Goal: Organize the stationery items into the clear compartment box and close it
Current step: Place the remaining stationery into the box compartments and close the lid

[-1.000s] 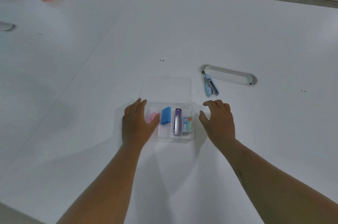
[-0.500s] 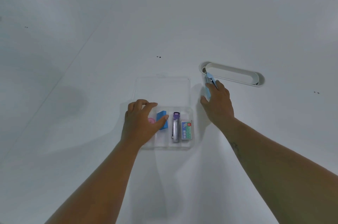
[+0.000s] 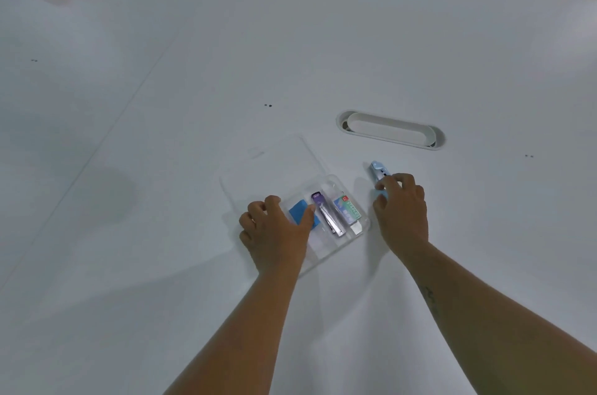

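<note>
Clear compartment box (image 3: pixel 326 252) lies open near centre on the white table (image 3: pixel 161 233), your left hand (image 3: pixel 274 230) curled on its left edge, your right hand (image 3: pixel 400 213) gripping the light-blue stapler (image 3: pixel 378 172) just right.

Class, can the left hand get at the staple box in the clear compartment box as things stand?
Probably yes: the left hand rests on the open clear compartment box, lid back, and nothing covers the staple box.
</note>
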